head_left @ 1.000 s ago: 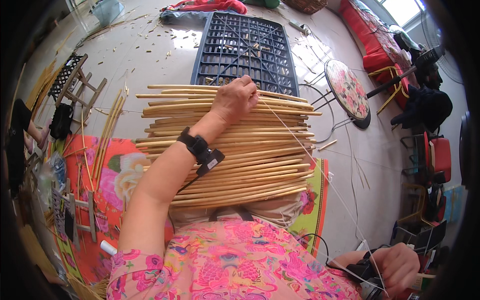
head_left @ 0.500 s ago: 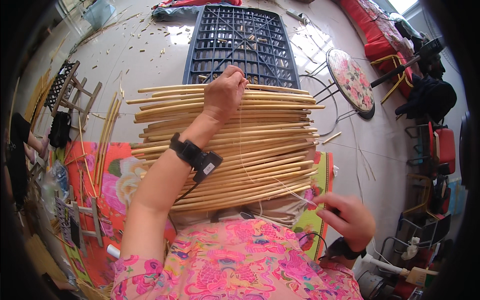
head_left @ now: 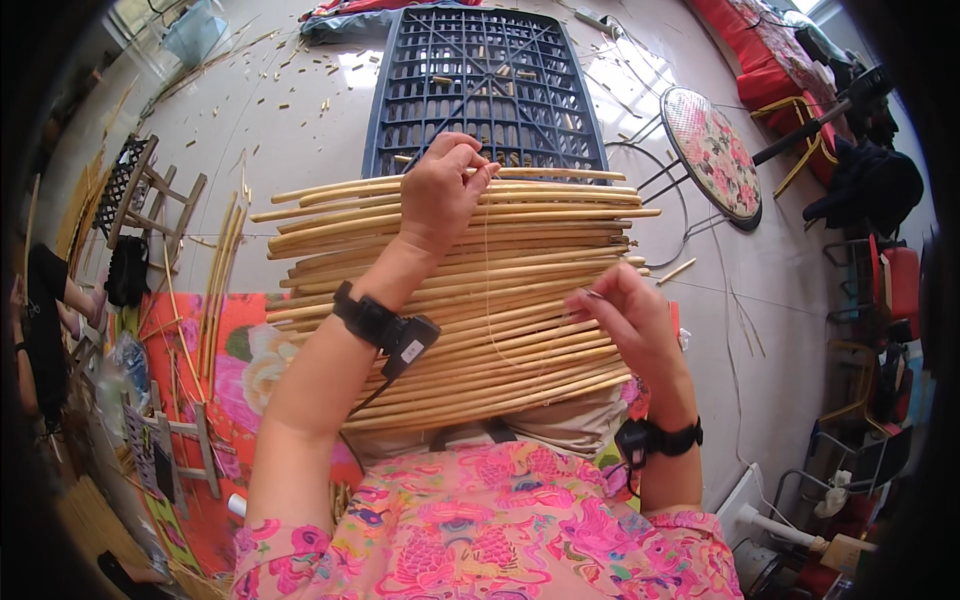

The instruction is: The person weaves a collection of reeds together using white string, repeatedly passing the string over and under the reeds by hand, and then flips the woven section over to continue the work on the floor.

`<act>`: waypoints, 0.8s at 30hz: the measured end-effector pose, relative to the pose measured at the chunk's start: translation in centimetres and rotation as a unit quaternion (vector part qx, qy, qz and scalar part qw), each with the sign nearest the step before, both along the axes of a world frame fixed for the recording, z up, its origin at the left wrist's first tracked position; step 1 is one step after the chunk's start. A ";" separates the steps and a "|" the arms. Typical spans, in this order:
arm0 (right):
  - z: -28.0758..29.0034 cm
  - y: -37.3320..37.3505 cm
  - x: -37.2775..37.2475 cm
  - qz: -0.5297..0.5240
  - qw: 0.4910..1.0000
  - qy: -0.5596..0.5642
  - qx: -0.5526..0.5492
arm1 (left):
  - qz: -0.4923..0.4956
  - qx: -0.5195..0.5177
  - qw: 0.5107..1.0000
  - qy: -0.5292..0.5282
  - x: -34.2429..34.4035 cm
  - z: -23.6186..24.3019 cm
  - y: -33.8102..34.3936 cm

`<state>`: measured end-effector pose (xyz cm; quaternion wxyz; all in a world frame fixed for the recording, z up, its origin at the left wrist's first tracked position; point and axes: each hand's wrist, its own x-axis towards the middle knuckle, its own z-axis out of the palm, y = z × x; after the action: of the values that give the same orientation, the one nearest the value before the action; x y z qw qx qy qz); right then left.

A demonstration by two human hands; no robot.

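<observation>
A mat of pale, slender sticks (head_left: 380,290) lies across my lap, its rows running left to right. My left hand (head_left: 446,190) is closed in a pinch at the far edge of the sticks, where a thin pale thread (head_left: 489,270) hangs from the fingertips. That thread loops down over the sticks and bends toward the right. Above the right part of the mat, my right hand (head_left: 625,312) pinches with thumb and forefinger. The thread seems to run to these fingers, though its end there is too fine to make out.
A dark blue plastic crate (head_left: 480,90) stands just beyond the sticks. To the right is a round stool (head_left: 712,155) with a flowered seat. Small wooden chairs (head_left: 150,200) and loose sticks (head_left: 220,290) are at the left. A flowered red cloth (head_left: 235,400) lies beneath me.
My right hand has moved up and inward from the lower right to over the sticks, and the thread between the hands has slackened. My left hand stays nearly in place.
</observation>
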<state>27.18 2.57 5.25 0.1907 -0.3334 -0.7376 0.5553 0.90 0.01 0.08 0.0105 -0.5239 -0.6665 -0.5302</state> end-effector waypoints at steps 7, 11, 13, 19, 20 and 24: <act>0.5 4.3 -5.7 0.065 0.971 -0.016 0.230 | -0.014 0.032 0.999 0.000 -0.1 -0.2 0.2; 2.2 3.9 -5.9 0.130 0.991 -0.028 0.016 | -0.011 0.023 1.000 -0.008 -0.1 -0.1 -0.1; 3.0 4.2 -5.0 0.152 0.964 0.008 -0.218 | -0.016 0.025 0.999 -0.013 -0.1 0.0 -0.2; -1.4 4.7 -3.4 0.033 0.995 -0.064 0.075 | -0.021 0.029 0.999 -0.026 0.0 -0.1 -0.2; -1.1 5.0 -3.9 0.023 0.993 -0.039 0.111 | -0.021 0.029 0.999 -0.026 0.0 -0.1 -0.2; -0.9 6.3 -8.1 -0.005 0.922 0.031 0.386 | -0.022 0.024 0.999 -0.019 -0.2 0.1 -0.6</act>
<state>19.11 8.89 4.37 0.3308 -0.2204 -0.8866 0.2365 0.69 -0.60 0.15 -0.0014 -0.5280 -0.6420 -0.5558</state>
